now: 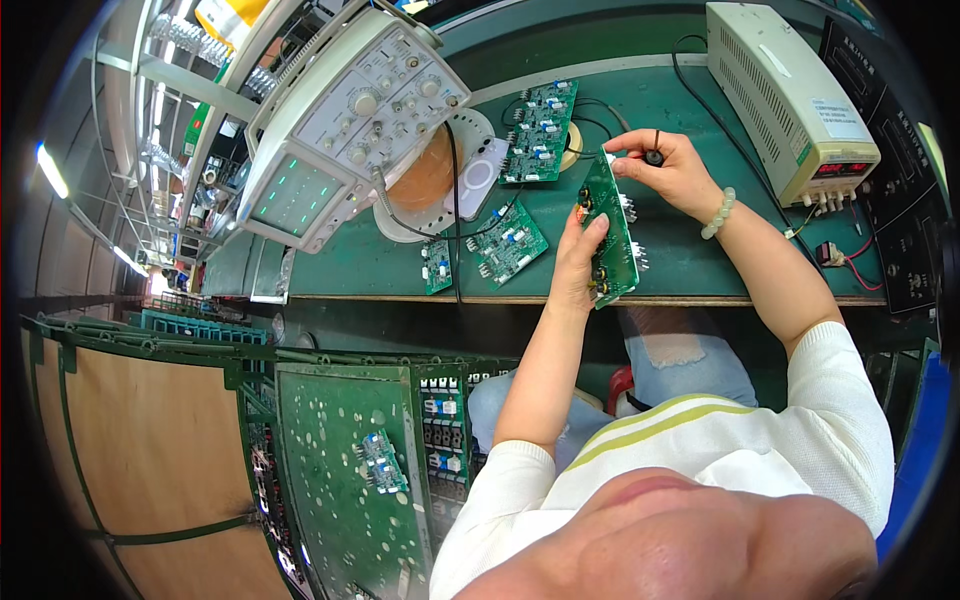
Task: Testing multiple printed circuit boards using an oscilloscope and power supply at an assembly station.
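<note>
While the left hand [578,262] grips a green circuit board [610,232] upright, the right hand [668,166] works.
Right fingers pinch a small black probe [654,156] at the board's top edge.

Green oscilloscope screen [297,195]; red supply display [842,169]

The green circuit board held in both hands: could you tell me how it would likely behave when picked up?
The green circuit board probably stays stiff: the left hand holds it on edge without sag. Likely light. Its protruding parts look fragile, so the right hand pinching the top corner seems wise.
</note>
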The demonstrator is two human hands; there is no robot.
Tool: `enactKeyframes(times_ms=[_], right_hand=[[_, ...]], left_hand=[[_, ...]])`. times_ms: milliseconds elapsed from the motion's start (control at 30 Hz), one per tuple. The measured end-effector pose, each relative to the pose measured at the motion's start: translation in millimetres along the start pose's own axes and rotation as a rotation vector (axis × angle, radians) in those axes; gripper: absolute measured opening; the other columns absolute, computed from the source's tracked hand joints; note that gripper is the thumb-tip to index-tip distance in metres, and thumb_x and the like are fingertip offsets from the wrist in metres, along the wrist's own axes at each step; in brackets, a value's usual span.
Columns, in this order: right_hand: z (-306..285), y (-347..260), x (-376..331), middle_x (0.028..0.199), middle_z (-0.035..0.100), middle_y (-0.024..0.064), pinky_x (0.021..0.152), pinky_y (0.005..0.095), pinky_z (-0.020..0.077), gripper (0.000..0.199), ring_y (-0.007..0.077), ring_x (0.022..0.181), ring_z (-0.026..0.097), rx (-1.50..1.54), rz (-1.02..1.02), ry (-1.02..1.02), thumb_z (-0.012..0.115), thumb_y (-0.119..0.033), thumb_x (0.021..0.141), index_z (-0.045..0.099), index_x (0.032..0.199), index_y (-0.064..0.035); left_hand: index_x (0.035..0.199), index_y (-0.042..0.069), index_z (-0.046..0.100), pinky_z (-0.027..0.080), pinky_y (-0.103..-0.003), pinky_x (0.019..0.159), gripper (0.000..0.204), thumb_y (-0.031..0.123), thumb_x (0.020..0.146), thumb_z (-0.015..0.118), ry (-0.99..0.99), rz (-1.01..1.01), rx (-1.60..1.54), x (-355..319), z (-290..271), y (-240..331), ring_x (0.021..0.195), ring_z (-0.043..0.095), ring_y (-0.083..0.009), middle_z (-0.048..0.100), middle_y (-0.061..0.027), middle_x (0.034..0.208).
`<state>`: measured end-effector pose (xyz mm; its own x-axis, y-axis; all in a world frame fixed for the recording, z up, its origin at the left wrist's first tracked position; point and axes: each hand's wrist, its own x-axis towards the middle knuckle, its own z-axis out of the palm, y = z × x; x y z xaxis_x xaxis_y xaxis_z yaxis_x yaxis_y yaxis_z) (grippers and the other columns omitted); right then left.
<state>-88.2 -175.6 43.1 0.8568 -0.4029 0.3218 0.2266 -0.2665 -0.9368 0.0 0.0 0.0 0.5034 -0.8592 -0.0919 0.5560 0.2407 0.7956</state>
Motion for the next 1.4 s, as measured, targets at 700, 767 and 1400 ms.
enactKeyframes(times_ms=[700,767,1400], right_hand=[[14.2,-16.0,-9.8,0.083,0.065,-0.0009,0.059,0.0185,0.0390,0.023,0.0023,0.067,0.050,-0.111,-0.181,0.116,0.071,-0.007,0.083,0.071,0.105,-0.0057],[16.2,-17.4,-11.0,0.078,0.065,-0.0001,0.060,0.0193,0.0420,0.022,0.0038,0.067,0.054,-0.076,-0.173,0.156,0.073,-0.014,0.082,0.072,0.102,-0.0038],[5.6,-17.4,-5.6,0.085,0.067,0.0039,0.068,0.0206,0.0468,0.018,0.0085,0.078,0.061,-0.045,-0.231,0.054,0.066,-0.009,0.087,0.070,0.103,-0.0012]], left_hand=[[0.141,0.005,0.031,0.048,-0.023,0.058,0.084,0.042,0.076,0.068,0.035,-0.011,0.469,-15.2,22.7,21.7,0.083,0.054,-0.0144,0.050,-0.0119,0.113],[0.145,0.005,0.027,0.047,-0.022,0.056,0.088,0.043,0.076,0.066,0.071,-0.003,0.410,-17.7,27.7,19.4,0.081,0.053,-0.0139,0.050,-0.0127,0.112],[0.144,0.018,0.029,0.048,-0.024,0.053,0.082,0.045,0.077,0.066,-0.054,-0.070,0.165,-14.1,20.5,16.0,0.076,0.053,-0.0139,0.050,-0.0129,0.110]])
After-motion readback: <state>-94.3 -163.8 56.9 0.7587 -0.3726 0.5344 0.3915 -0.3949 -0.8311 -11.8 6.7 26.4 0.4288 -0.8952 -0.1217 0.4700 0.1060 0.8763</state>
